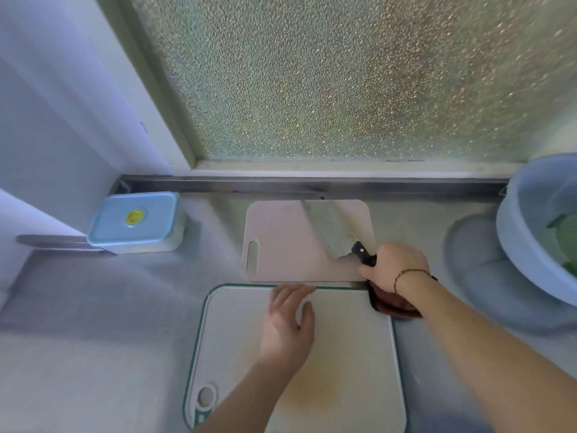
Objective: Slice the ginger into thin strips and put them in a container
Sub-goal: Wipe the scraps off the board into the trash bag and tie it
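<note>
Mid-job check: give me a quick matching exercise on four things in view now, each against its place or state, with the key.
Things:
1. cleaver
2. lidded container
3. left hand
4. blue basin

Places or states:
A. at the right edge, greens inside
B. flat and open on the white cutting board
C. blade on the pink cutting board, handle gripped by the right hand
D. closed, back left by the wall

Pairs: 1-C, 2-D, 3-B, 4-A
</note>
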Demonstrator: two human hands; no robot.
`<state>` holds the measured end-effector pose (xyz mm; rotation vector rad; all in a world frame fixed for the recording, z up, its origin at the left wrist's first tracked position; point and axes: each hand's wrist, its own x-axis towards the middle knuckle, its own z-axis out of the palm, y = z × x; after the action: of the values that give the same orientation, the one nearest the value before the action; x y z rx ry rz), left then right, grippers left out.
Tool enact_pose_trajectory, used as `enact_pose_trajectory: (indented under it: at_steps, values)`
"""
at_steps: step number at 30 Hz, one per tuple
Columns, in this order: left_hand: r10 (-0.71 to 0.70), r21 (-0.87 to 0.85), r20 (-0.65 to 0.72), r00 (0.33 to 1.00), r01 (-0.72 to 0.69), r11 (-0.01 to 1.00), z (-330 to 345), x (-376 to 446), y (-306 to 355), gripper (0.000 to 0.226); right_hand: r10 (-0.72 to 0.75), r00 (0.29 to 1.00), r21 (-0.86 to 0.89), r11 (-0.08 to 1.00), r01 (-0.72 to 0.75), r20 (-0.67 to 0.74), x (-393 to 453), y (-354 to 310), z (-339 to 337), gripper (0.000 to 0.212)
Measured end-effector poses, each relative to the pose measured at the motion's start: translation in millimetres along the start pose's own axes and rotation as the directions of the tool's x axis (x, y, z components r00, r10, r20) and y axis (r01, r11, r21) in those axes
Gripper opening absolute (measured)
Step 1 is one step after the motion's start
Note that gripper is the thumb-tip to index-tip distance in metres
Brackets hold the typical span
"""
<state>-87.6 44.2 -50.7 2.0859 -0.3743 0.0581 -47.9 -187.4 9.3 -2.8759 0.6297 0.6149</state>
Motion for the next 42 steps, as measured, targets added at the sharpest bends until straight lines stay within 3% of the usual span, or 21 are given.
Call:
enact_pose_trajectory:
  at_steps: [2, 4, 6, 7, 10, 13, 16, 19, 21, 22, 23, 25, 27, 28, 30, 33, 36, 39, 42]
  values:
    - [-0.249, -0.134, 0.108, 0.962, 0.262, 0.956, 8, -2, 30, 0.027, 0.052, 0.999, 0.125, 0.991, -0.052, -0.001, -21, 3, 0, 0.038]
    - [-0.491, -0.295, 0.320, 0.810, 0.578, 0.761, 17, -2, 60, 0.022, 0.101, 0.995, 0.274, 0.957, -0.094, -0.010, -55, 2, 4, 0.039]
    - [-0.554, -0.382, 0.511, 0.657, 0.751, 0.538, 22, -6, 81, 0.025, 0.136, 0.991, 0.382, 0.916, -0.121, -0.015, -95, -6, 11, 0.039]
    - [-0.525, -0.382, 0.565, 0.636, 0.766, 0.517, 23, -11, 87, 0.032, 0.149, 0.989, 0.396, 0.909, -0.129, -0.021, -114, -10, 13, 0.040]
    - [-0.438, -0.327, 0.613, 0.657, 0.716, 0.617, 23, -26, 90, 0.039, 0.156, 0.985, 0.344, 0.931, -0.123, -0.070, -157, -22, 23, 0.038]
    - [-0.467, -0.282, 0.619, 0.632, 0.734, 0.618, 14, -32, 82, 0.026, 0.118, 0.987, 0.391, 0.918, -0.067, -0.107, -183, -30, 38, 0.020]
    - [-0.441, -0.242, 0.649, 0.620, 0.718, 0.653, -7, -39, 67, 0.025, -0.015, 0.999, 0.469, 0.883, 0.032, -0.039, -207, -35, 56, 0.035]
    - [-0.445, -0.128, 0.663, 0.603, 0.676, 0.726, -27, -46, 57, 0.024, -0.032, 0.995, 0.733, 0.679, -0.046, 0.092, -230, -26, 57, 0.022]
    - [-0.418, -0.151, 0.713, 0.563, 0.706, 0.692, -40, -47, 58, 0.021, 0.058, 0.998, 0.840, 0.539, -0.055, 0.028, -246, -17, 52, 0.024]
    - [-0.384, -0.163, 0.747, 0.543, 0.710, 0.685, -46, -47, 58, 0.021, 0.146, 0.986, 0.876, 0.482, -0.004, -0.076, -253, -13, 49, 0.031]
    - [-0.348, -0.158, 0.779, 0.522, 0.700, 0.696, -50, -46, 59, 0.021, 0.243, 0.947, 0.894, 0.441, 0.086, -0.210, -260, -11, 43, 0.035]
    - [-0.300, -0.098, 0.836, 0.460, 0.661, 0.744, -54, -45, 60, 0.023, 0.352, 0.753, 0.793, 0.497, 0.353, -0.556, -268, -8, 33, 0.028]
    - [-0.270, -0.029, 0.886, 0.377, 0.625, 0.780, -52, -46, 66, 0.023, 0.171, 0.569, 0.504, 0.702, 0.503, -0.805, -263, -6, 35, 0.025]
    - [-0.259, 0.006, 0.907, 0.331, 0.604, 0.797, -50, -47, 70, 0.023, 0.017, 0.536, 0.352, 0.771, 0.531, -0.844, -254, -4, 44, 0.031]
    - [-0.226, 0.062, 0.943, 0.244, 0.538, 0.840, -45, -50, 78, 0.020, -0.254, 0.584, 0.142, 0.825, 0.547, -0.771, -230, 5, 69, 0.044]
    - [-0.220, 0.130, 0.962, 0.163, 0.432, 0.892, -37, -52, 86, 0.019, -0.418, 0.652, -0.012, 0.847, 0.531, -0.633, -204, 24, 109, 0.062]
    - [-0.225, 0.178, 0.962, 0.154, 0.271, 0.946, -33, -53, 87, 0.022, -0.426, 0.720, 0.045, 0.845, 0.533, -0.548, -199, 61, 124, 0.082]
    - [-0.226, 0.187, 0.968, 0.110, 0.286, 0.940, -28, -59, 92, 0.028, -0.428, 0.754, 0.090, 0.840, 0.536, -0.499, -200, 86, 124, 0.063]
    - [-0.250, 0.219, 0.966, 0.072, 0.294, 0.930, -19, -64, 98, 0.029, -0.311, 0.794, 0.213, 0.854, 0.475, -0.523, -198, 91, 123, 0.054]
